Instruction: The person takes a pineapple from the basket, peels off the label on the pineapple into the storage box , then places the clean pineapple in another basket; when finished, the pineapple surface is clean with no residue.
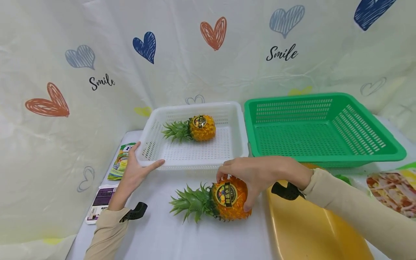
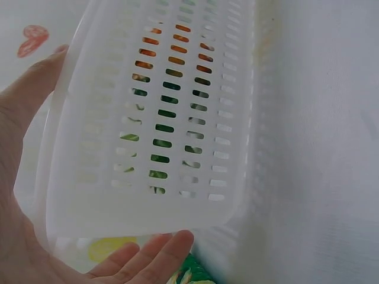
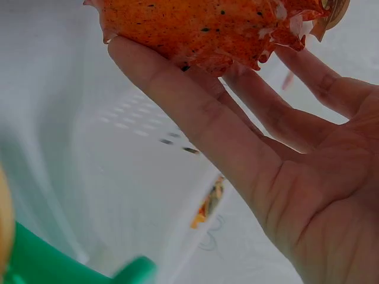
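Note:
My right hand point(image 1: 247, 173) grips an orange pineapple point(image 1: 238, 189) from above, thumb on its near side and fingers over its far side. Its green crown points left, and a round black-and-gold label faces up. In the right wrist view the fingers curve along the pineapple's spiky skin point(image 3: 195, 29). At the front left corner of a white basket point(image 1: 195, 165), my left hand point(image 1: 133, 173) is spread, with thumb and straight fingers against the corner. Inside that basket lies a second pineapple point(image 1: 204, 133), its crown also to the left.
A green basket point(image 1: 328, 159) stands right of the white one. A yellow basin point(image 1: 302, 224) sits beneath my right forearm. At the left edge lie a green packet point(image 1: 121, 162) and a purple-and-white package point(image 1: 101, 204). A printed food bag point(image 1: 391, 191) is at the right.

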### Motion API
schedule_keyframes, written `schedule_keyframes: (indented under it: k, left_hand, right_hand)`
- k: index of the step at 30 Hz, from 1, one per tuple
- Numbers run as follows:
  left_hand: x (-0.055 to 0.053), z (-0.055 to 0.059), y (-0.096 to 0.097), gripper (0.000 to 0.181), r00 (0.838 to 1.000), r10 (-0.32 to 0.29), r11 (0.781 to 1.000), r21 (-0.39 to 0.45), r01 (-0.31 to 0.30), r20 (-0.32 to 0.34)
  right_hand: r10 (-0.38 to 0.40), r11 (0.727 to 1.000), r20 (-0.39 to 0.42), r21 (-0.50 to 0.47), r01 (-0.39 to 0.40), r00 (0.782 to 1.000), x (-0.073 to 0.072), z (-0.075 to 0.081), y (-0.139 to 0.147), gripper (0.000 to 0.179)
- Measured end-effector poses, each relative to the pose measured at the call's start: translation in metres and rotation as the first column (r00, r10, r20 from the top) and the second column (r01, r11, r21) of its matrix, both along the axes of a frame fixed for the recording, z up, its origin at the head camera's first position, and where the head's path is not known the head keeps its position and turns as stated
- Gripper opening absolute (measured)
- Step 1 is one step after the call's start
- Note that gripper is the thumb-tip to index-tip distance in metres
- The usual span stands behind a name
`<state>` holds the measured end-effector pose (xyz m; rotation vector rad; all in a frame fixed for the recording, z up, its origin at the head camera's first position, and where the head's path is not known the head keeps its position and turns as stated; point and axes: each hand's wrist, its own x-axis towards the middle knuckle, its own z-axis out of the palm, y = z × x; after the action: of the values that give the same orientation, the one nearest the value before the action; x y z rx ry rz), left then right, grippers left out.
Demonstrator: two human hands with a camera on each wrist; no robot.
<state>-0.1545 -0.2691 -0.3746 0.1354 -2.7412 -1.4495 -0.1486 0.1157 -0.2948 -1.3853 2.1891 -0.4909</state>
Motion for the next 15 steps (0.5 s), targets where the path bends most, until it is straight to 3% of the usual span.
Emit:
schedule_keyframes:
  k: [5, 15]
  left_hand:
    - [-0.002, 0.001, 0.001, 0.119, 1.0, -0.005, 1.0, 0.004, 0.005, -0.01]
    - [0.0, -0.002, 0.0, 0.12, 1.0, 0.021, 1.0, 0.007, -0.021, 0.001]
  right_hand:
    - [-0.01, 1.0, 0.026, 0.007, 0.01, 1.0, 0.002, -0.013, 0.004, 0.069]
    - [-0.064, 0.997, 0.01, -0.046, 0.065, 0.998, 0.008, -0.02, 0.004, 0.067]
